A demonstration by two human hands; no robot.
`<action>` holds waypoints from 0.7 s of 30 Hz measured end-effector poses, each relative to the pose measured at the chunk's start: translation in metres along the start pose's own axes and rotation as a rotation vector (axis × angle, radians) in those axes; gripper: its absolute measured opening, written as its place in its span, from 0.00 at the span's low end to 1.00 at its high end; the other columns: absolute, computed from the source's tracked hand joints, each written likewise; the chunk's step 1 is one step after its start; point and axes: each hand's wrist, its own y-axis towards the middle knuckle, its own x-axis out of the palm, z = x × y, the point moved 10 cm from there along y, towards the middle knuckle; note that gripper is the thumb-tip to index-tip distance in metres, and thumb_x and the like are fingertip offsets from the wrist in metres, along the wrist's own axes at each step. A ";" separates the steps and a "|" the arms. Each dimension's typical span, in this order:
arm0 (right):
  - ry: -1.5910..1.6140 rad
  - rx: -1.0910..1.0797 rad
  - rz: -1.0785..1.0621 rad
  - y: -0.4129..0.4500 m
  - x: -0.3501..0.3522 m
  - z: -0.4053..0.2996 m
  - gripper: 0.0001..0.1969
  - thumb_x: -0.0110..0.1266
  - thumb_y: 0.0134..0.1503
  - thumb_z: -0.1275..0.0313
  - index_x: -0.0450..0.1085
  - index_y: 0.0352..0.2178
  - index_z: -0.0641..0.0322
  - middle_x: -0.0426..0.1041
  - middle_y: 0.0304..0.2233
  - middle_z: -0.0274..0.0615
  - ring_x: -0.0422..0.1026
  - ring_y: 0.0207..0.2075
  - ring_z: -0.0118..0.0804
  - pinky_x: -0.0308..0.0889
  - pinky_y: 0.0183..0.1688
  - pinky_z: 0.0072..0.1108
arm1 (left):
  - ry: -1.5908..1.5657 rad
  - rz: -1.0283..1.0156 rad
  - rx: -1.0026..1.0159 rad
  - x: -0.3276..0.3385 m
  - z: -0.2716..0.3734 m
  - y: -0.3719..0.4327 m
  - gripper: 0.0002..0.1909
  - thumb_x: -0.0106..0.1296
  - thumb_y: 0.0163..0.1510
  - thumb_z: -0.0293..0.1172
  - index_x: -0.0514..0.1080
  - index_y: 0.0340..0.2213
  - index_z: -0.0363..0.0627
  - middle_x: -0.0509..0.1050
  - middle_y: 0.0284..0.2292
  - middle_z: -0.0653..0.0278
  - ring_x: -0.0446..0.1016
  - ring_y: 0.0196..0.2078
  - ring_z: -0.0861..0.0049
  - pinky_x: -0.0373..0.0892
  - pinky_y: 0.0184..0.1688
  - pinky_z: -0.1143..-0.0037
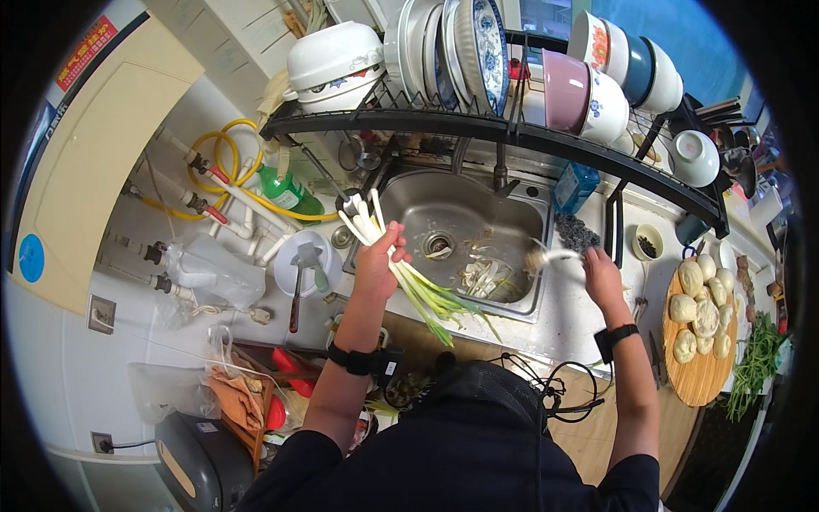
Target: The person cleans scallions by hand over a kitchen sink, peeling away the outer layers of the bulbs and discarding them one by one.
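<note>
My left hand (377,265) grips a bunch of scallions (417,291) over the left front of the sink. Their white stems point away from me, and the green leaves hang toward the counter's front edge. Beyond the right rim of the steel sink (419,211), my right hand (603,278) pinches a pale, motion-blurred strip (563,255) with a brownish end, which looks like a scallion's root end. Stripped scallion skins (486,276) lie in a heap on the sink floor. More scraps are around the drain (439,246).
A black dish rack (409,121) with bowls and plates spans the sink's back. A blue bottle (574,185) and a steel-wool scourer (577,232) sit right of the sink. Farther right are dough pieces on a round wooden board (694,387). At left, a white bucket (288,256) holds a cleaver (299,275).
</note>
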 end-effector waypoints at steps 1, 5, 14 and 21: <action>0.031 -0.005 -0.023 0.023 -0.011 -0.027 0.05 0.49 0.53 0.76 0.63 0.32 0.63 0.67 0.29 0.52 0.68 0.31 0.58 0.64 0.31 0.39 | -0.002 0.000 -0.003 0.001 0.000 0.000 0.10 0.53 0.55 0.33 0.68 0.34 0.39 0.71 0.26 0.64 0.63 0.20 0.84 0.65 0.27 0.77; 0.561 0.264 -0.162 0.068 0.020 -0.053 0.11 0.56 0.52 0.68 0.65 0.29 0.65 0.71 0.23 0.45 0.72 0.26 0.40 0.66 0.30 0.27 | 0.274 0.062 0.075 0.022 0.008 -0.007 0.09 0.55 0.53 0.32 0.71 0.32 0.38 0.73 0.24 0.65 0.61 0.17 0.87 0.60 0.22 0.81; 1.495 0.647 -0.390 0.086 0.086 -0.148 0.09 0.49 0.60 0.69 0.65 0.29 0.64 0.71 0.23 0.37 0.71 0.22 0.26 0.67 0.25 0.15 | 0.735 -0.041 -0.013 0.052 -0.028 -0.023 0.10 0.60 0.48 0.31 0.76 0.32 0.39 0.75 0.24 0.70 0.67 0.20 0.89 0.60 0.20 0.84; 1.557 0.641 -0.352 0.078 0.082 -0.170 0.09 0.50 0.59 0.70 0.65 0.29 0.68 0.71 0.23 0.40 0.72 0.23 0.28 0.70 0.25 0.17 | 0.609 -0.080 -0.132 0.056 -0.039 -0.029 0.11 0.59 0.47 0.25 0.75 0.33 0.34 0.76 0.30 0.61 0.74 0.29 0.80 0.69 0.32 0.80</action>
